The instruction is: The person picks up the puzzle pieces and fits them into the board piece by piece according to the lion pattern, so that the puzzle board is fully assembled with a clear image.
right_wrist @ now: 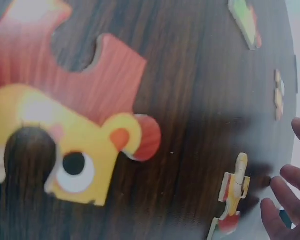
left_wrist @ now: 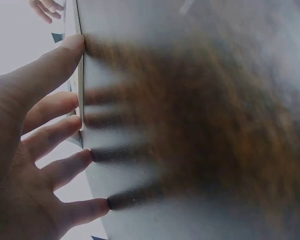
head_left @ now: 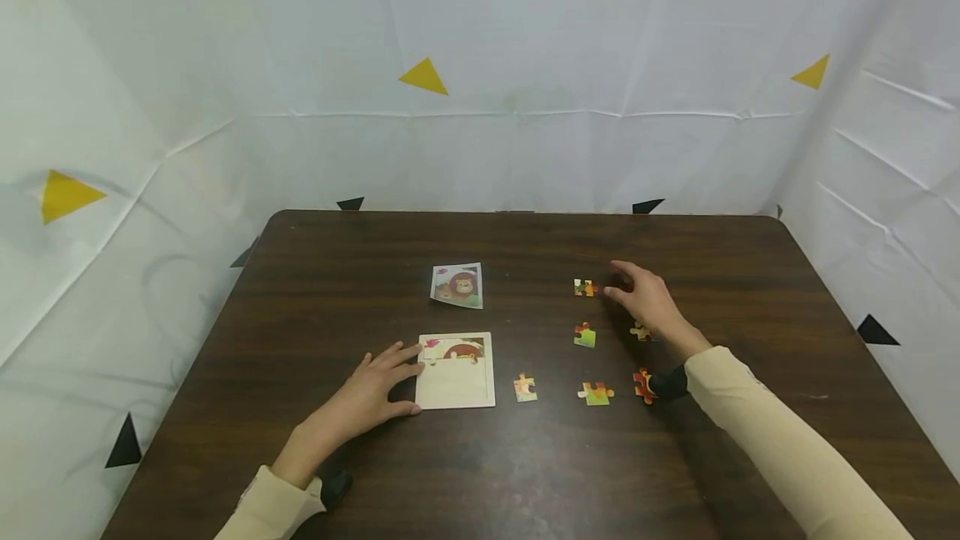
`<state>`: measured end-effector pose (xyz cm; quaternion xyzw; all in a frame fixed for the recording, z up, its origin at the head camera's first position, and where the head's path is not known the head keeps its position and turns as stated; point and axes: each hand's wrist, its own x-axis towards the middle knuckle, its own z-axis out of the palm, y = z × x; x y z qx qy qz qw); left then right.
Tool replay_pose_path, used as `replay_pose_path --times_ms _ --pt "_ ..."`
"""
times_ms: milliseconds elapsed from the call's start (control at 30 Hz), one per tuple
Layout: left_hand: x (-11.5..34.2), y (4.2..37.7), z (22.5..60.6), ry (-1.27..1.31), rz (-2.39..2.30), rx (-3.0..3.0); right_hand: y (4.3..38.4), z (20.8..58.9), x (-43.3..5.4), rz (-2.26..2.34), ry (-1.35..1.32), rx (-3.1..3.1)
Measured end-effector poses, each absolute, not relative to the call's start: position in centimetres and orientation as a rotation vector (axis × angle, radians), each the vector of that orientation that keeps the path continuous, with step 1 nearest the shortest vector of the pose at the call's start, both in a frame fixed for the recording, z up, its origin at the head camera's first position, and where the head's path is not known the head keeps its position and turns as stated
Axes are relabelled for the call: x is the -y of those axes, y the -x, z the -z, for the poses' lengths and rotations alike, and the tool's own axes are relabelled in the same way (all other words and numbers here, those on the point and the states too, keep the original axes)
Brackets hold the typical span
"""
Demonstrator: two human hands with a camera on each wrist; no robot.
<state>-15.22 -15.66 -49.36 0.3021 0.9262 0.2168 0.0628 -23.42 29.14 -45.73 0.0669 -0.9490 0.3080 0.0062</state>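
My left hand (head_left: 378,386) lies with spread fingers at the left edge of a pale puzzle tray (head_left: 455,388), touching its rim; in the left wrist view the hand (left_wrist: 45,135) shows straight fingertips and thumb. Joined pieces (head_left: 459,348) with a lion's mane fill the tray's top strip. Just right of a small orange and white puzzle piece (head_left: 585,287), my right hand (head_left: 647,297) hovers with thumb and forefinger apart, holding nothing. Whether a fingertip touches that piece, I cannot tell. In the right wrist view, the right hand's relaxed fingers (right_wrist: 287,195) show at the right edge.
A lion picture card (head_left: 457,286) lies behind the tray. Loose pieces include a green one (head_left: 585,336), a pale one (head_left: 525,387), a green-orange one (head_left: 596,394), and a red one with an eye (right_wrist: 80,172) by the right wrist. Another (head_left: 641,331) sits partly under the right hand.
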Motion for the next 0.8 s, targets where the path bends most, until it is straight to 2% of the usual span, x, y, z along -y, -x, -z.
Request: replay_pose_path --times_ms 800 --pt "15.6 15.1 49.3 -0.913 -0.653 -2.795 24.7 47.2 -27.2 -0.891 -0.392 2.945"
